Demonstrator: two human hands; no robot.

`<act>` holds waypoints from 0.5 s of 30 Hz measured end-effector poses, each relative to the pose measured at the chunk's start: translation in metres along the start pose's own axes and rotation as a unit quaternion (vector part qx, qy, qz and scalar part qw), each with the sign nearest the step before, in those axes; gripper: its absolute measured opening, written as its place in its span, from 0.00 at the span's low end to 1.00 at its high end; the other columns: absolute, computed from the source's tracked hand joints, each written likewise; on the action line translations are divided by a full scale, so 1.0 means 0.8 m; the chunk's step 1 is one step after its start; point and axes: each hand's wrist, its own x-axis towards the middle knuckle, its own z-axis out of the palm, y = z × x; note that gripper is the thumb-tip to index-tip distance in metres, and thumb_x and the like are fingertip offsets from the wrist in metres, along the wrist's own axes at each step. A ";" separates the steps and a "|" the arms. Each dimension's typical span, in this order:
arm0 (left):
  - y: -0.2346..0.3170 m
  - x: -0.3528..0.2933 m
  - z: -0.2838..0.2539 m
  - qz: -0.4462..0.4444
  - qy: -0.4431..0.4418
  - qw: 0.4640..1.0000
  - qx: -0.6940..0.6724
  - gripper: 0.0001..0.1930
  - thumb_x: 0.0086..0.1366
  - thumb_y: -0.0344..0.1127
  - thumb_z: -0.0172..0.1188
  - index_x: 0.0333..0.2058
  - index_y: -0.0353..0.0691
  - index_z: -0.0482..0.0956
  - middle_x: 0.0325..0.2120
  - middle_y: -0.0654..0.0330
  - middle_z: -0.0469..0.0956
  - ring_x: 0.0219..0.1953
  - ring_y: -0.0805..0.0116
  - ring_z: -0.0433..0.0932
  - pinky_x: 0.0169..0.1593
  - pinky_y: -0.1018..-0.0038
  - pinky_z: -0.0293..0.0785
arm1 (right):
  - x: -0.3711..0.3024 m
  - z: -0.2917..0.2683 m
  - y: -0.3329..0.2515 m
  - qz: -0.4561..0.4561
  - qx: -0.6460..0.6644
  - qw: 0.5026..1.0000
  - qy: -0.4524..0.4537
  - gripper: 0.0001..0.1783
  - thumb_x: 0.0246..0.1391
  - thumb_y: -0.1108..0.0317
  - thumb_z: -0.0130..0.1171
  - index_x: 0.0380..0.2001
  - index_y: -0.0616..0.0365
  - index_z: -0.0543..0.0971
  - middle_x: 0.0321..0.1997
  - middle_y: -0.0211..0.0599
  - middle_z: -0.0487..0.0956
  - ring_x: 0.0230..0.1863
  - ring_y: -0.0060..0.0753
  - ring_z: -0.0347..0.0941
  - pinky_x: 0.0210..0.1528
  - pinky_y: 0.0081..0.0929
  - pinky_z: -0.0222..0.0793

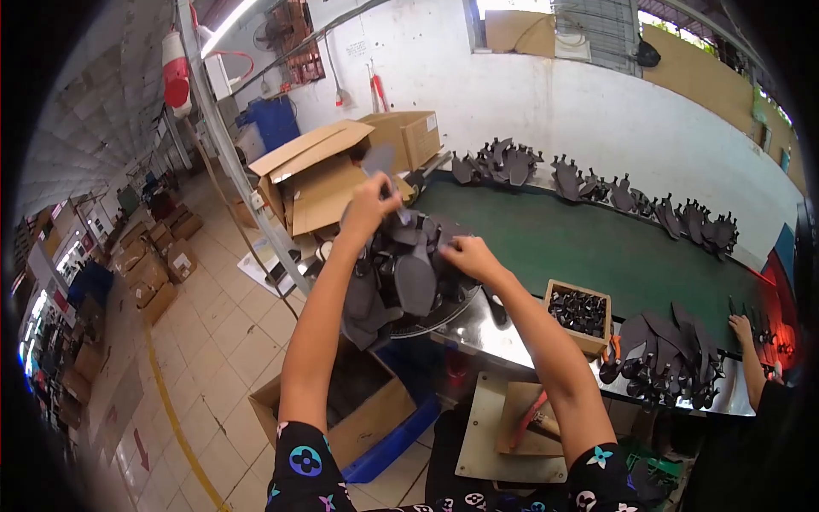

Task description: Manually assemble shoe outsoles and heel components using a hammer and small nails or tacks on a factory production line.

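Note:
My left hand (373, 207) is raised over a heap of shoe parts, its fingers closed on a grey shoe sole (380, 159) that is smeared by motion. Below it lies the heap of dark grey heeled shoe soles (415, 280), piled at the left end of the work surface. At the heap's right side is my right hand (474, 258), fingers pinched together against the pile. What they grip is hidden among the dark pieces.
A wooden tray (553, 328) of small black parts stands right of my right arm, beside more soles (661, 350). Soles line the green conveyor's (546, 230) far edge. Cardboard boxes (320, 183) stand behind the heap; another box (375, 418) sits below. A co-worker's hand (744, 331) is at right.

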 end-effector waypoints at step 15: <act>-0.011 -0.004 0.029 0.026 -0.241 0.954 0.175 0.26 0.57 0.53 0.65 0.48 0.44 0.75 0.40 0.49 0.80 0.45 0.51 0.79 0.48 0.60 0.74 | -0.050 -0.071 0.112 0.130 -0.049 0.989 0.047 0.21 0.51 0.61 0.60 0.45 0.66 0.79 0.46 0.58 0.81 0.49 0.55 0.78 0.52 0.41 0.74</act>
